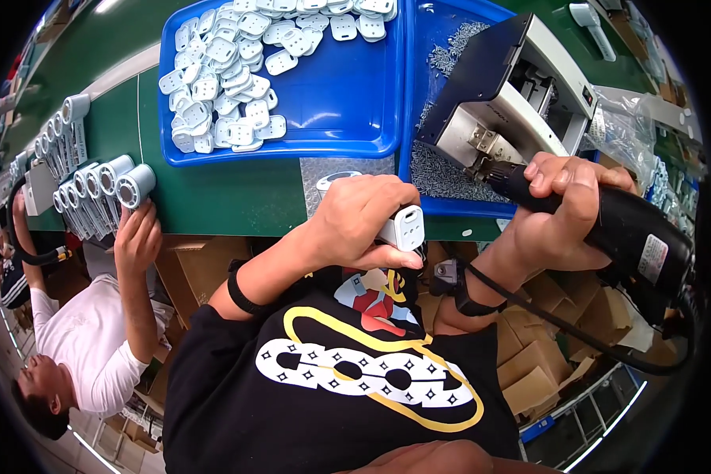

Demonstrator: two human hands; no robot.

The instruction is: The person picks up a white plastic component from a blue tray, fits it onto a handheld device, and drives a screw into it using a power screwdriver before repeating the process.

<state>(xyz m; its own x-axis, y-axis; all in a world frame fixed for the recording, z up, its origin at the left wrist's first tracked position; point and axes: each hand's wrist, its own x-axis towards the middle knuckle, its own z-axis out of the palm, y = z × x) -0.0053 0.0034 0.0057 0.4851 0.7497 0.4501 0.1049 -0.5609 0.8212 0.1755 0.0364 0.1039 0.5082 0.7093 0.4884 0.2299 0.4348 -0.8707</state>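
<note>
Left hand (359, 217) grips a pale blue-white plastic piece (410, 227), right hand (565, 207) a black cylindrical power screwdriver (636, 229)

The two hands are apart, each closed around its own object. The plastic piece lies in the left fist in front of the wearer's black printed T-shirt (355, 395), near the worktop's front edge, its rounded end plate with small holes facing out beside the thumb.

The right fingers wrap the screwdriver, whose tip points up-left to the metal front of a dark-and-silver box-shaped machine (521, 87); whether they touch cannot be told. Small silver metal screws (454, 174) lie in a blue plastic tray (458, 207) around this machine.

To its left, a larger blue plastic tray (340, 103) holds a heap of pale, rounded plastic plates (229, 87). Both trays rest on the green worktop (229, 197). Further left, a co-worker in a white shirt (87, 340) reaches to a row of pale round-headed handled pieces (134, 187).
</note>
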